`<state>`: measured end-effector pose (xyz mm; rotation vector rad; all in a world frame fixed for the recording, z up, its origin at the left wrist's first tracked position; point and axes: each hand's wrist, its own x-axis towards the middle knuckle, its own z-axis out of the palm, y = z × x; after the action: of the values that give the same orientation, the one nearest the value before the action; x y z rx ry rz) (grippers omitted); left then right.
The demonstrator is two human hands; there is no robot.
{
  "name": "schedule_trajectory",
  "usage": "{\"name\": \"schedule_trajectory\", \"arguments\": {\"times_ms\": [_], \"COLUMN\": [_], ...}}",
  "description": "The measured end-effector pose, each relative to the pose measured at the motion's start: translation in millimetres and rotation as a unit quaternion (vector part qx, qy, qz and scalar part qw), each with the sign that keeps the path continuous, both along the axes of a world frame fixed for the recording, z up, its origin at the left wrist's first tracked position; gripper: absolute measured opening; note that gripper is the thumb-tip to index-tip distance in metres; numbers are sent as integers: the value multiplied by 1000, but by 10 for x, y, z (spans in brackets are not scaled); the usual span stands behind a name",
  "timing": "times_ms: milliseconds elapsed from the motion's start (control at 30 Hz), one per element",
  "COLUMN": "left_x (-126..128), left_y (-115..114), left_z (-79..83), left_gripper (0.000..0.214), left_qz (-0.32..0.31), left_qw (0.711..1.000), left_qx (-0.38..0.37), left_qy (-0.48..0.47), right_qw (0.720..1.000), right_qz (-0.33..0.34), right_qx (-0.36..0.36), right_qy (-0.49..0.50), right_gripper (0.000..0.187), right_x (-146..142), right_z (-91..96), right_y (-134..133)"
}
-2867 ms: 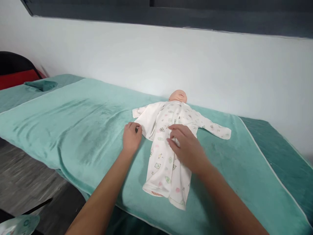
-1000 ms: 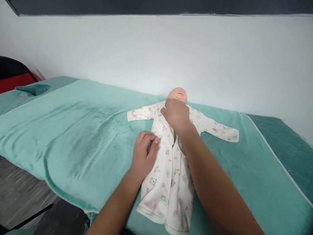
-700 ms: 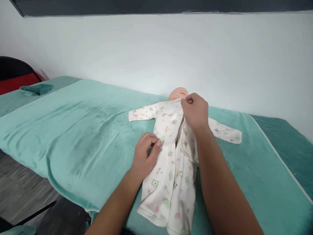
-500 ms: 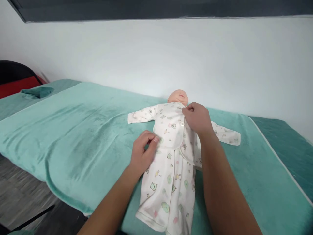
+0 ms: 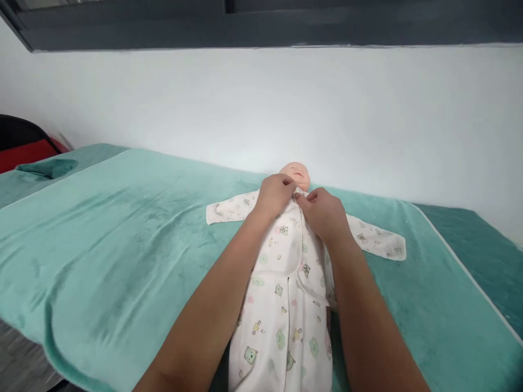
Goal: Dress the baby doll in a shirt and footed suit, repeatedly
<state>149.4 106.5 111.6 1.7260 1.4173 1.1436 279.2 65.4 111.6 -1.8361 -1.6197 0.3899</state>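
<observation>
A baby doll [image 5: 297, 173] lies on its back on a teal blanket [image 5: 122, 228], dressed in a white printed sleepsuit [image 5: 281, 294] with both sleeves spread out. My left hand [image 5: 274, 195] and my right hand [image 5: 322, 213] meet at the suit's neckline just below the doll's chin. Both hands pinch the fabric edges there, fingers closed. The lower front of the suit gapes slightly near my right forearm.
A white wall rises right behind the doll, with a dark window frame [image 5: 261, 22] above. A darker teal sheet [image 5: 469, 245] shows at the right. At far left lie a folded teal cloth [image 5: 44, 167] and a red-and-black chair [image 5: 24, 147].
My left hand has moved up from the suit's waist to the collar. My right hand stayed at the neckline, and the upper front flaps have come together. The view has moved closer.
</observation>
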Motion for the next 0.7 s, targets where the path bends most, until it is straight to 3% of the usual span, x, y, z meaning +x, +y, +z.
{"name": "schedule_trajectory", "arguments": {"times_ms": [167,233,367,533,700], "left_x": [-2,-23,-20,0,-11], "left_y": [-2,-5,21,28,-3], "left_z": [-66,-84,-117,-148,-135], "left_gripper": [15,11,8,7,9], "left_qz": [-10,-8,4,24,-7], "left_qw": [1000,1000,1000,992,991], "left_qx": [6,3,20,59,38], "left_qy": [8,-6,-21,-106,-131], "right_qw": [999,992,953,939,918], "right_qz": [21,37,48,64,91], "right_qx": [-22,-19,22,84,72], "right_qy": [44,118,297,327,380], "right_gripper": [25,25,17,17,17], "right_x": [85,110,87,9,14], "right_z": [12,9,-52,-139,-146], "right_y": [129,171,247,284,240]}}
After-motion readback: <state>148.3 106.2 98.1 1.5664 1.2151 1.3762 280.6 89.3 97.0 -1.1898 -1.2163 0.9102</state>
